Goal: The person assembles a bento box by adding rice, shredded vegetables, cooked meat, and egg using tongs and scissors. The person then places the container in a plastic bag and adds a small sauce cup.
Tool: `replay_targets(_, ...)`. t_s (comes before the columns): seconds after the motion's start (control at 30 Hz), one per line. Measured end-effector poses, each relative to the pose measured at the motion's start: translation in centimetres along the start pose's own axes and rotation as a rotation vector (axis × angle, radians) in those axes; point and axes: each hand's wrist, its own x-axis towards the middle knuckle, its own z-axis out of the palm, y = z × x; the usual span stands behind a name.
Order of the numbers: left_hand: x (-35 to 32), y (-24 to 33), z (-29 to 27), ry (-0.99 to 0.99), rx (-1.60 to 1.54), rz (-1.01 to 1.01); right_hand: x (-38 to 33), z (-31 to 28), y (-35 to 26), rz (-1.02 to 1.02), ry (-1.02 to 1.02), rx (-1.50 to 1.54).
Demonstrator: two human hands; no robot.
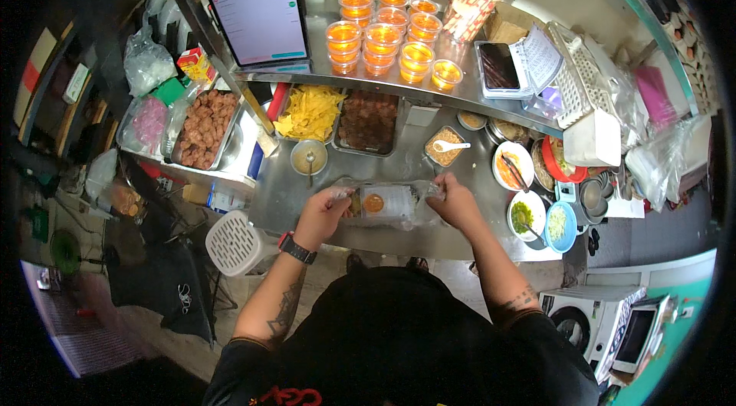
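Observation:
A clear plastic bag (415, 216) is stretched between my hands over the front of the steel counter. At its left end my left hand (325, 216) is closed on the plastic. My right hand (455, 203) pinches the bag's right end between thumb and fingers. Inside lie a whitish flat pack (396, 200) and a small lidded cup of orange sauce (373, 203); what the pack contains is hidden. Just beyond the bag, a bowl of pale sauce with a spoon (309, 157) stands on the left, and a tub of chopped nuts with a white spoon (446, 147) on the right.
Trays of yellow chips (310, 110) and dark meat (368, 121) sit at the counter's back. An overhead shelf holds stacked orange sauce cups (382, 39) and a tablet (257, 11). Bowls with green toppings (524, 216) crowd the right; a meat tray (205, 127) is left.

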Motion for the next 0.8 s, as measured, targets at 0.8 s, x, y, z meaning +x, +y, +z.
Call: replay_targets(0.8,-5.0,-2.5,2.8,0.124,0.054,-0.085,2.1,11.9,-2.4,-0.271,-0.499,-0.271)
